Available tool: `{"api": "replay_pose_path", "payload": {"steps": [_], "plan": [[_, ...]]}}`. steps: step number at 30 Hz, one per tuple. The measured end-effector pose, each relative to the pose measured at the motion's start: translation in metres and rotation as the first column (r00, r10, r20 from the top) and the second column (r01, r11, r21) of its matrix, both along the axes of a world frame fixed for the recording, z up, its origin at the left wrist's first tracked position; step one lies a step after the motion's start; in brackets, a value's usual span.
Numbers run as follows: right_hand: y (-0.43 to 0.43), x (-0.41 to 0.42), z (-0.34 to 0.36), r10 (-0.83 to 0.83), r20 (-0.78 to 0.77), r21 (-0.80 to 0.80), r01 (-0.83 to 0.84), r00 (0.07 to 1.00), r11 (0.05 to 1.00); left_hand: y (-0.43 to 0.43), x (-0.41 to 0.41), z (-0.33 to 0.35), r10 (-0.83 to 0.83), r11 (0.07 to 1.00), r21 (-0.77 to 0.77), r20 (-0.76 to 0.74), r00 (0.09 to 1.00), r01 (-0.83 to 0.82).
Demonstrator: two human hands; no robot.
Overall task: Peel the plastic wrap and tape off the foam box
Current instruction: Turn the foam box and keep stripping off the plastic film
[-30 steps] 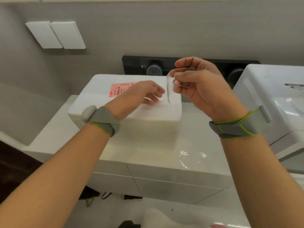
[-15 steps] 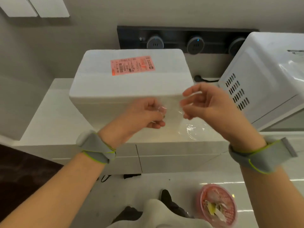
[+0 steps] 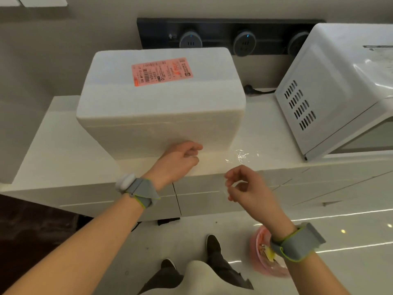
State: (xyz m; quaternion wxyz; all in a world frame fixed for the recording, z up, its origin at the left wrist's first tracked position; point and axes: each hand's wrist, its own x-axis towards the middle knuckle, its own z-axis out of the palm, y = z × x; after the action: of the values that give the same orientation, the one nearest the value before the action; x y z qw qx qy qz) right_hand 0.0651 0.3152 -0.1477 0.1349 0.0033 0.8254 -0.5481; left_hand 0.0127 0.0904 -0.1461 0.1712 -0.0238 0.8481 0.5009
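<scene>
A white foam box (image 3: 161, 116) with a pink shipping label (image 3: 162, 71) stands on the white counter (image 3: 55, 150). My left hand (image 3: 178, 160) lies at the bottom of the box's front face with its fingers curled toward the foam; whether it pinches any film there is not visible. My right hand (image 3: 244, 188) hangs in front of the counter edge, below and to the right of the box, and pinches a thin strip of clear tape (image 3: 225, 187). A crumpled piece of clear plastic wrap (image 3: 242, 155) lies on the counter just right of the box.
A white microwave (image 3: 331, 92) stands at the right end of the counter. A black socket rail (image 3: 217, 37) runs along the wall behind. On the floor by my feet sits a pink bin (image 3: 263, 265) with scraps in it.
The view has tilted further down. My right hand has dropped below the counter edge with the clear strip, away from my left hand, which has stayed at the box's lower front.
</scene>
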Motion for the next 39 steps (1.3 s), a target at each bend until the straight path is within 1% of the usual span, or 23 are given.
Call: {"api": "replay_pose_path", "payload": {"steps": [3,5,7,8,10,12,13,15,16,17,19,21,24,26,30,32,36,39], "plan": [[-0.001,0.003,-0.005,0.021,0.055,-0.111,-0.015,0.998,0.994,0.001,0.002,-0.004,-0.020,0.999,-0.045,-0.067,0.998,0.017],[-0.001,0.003,-0.005,0.045,0.070,-0.205,-0.029,0.997,0.978,0.005,0.010,-0.006,-0.001,0.998,-0.064,-0.111,0.994,-0.006],[-0.002,0.003,-0.004,0.056,0.062,-0.318,-0.034,0.997,0.948,0.011,0.020,-0.008,-0.005,0.999,-0.040,-0.088,0.996,0.001],[-0.002,0.003,-0.003,0.053,0.055,-0.384,-0.028,0.997,0.923,0.014,0.026,-0.008,-0.032,0.999,0.018,-0.036,0.999,0.033],[-0.004,0.003,0.000,0.030,0.064,-0.538,0.009,0.997,0.843,0.019,0.034,-0.006,-0.084,0.973,0.223,0.101,0.991,0.060],[-0.006,0.001,0.000,-0.002,0.092,-0.650,0.061,0.996,0.757,0.018,0.035,-0.005,-0.108,0.910,0.414,0.222,0.969,0.006],[-0.006,0.001,-0.001,-0.024,0.097,-0.668,0.083,0.995,0.740,0.016,0.035,-0.004,-0.114,0.875,0.484,0.272,0.956,-0.033],[-0.006,0.002,-0.007,-0.086,0.094,-0.629,0.126,0.992,0.767,0.014,0.036,-0.003,-0.075,0.811,0.567,0.345,0.936,-0.144],[-0.006,0.003,-0.011,-0.121,0.090,-0.581,0.151,0.989,0.799,0.014,0.036,-0.003,-0.029,0.796,0.571,0.370,0.929,-0.202],[-0.007,0.005,-0.015,-0.156,0.084,-0.523,0.177,0.984,0.834,0.015,0.037,-0.003,0.026,0.802,0.545,0.374,0.927,-0.242],[-0.011,0.008,-0.024,-0.218,0.076,-0.404,0.230,0.973,0.885,0.019,0.036,-0.006,0.138,0.871,0.416,0.307,0.942,-0.263],[-0.016,0.012,-0.032,-0.263,0.086,-0.328,0.276,0.961,0.903,0.022,0.036,-0.009,0.203,0.935,0.258,0.172,0.964,-0.243],[-0.023,0.015,-0.040,-0.309,0.099,-0.295,0.325,0.946,0.899,0.027,0.036,-0.015,0.199,0.976,0.099,-0.041,0.979,-0.194],[-0.026,0.016,-0.043,-0.331,0.106,-0.289,0.347,0.938,0.892,0.028,0.033,-0.022,0.209,0.978,0.024,-0.160,0.965,-0.208],[-0.030,0.012,-0.045,-0.352,0.064,-0.228,0.357,0.934,0.906,0.031,0.022,-0.034,0.262,0.961,0.004,-0.322,0.910,-0.276],[-0.032,0.011,-0.046,-0.362,0.039,-0.199,0.362,0.931,0.910,0.033,0.017,-0.039,0.263,0.959,0.009,-0.398,0.879,-0.283],[-0.035,0.008,-0.052,-0.387,0.011,-0.163,0.384,0.922,0.909,0.037,0.014,-0.052,0.197,0.972,-0.014,-0.507,0.839,-0.236],[-0.035,0.009,-0.055,-0.408,0.024,-0.174,0.406,0.913,0.897,0.042,0.013,-0.057,0.152,0.973,-0.060,-0.565,0.811,-0.224]]}}
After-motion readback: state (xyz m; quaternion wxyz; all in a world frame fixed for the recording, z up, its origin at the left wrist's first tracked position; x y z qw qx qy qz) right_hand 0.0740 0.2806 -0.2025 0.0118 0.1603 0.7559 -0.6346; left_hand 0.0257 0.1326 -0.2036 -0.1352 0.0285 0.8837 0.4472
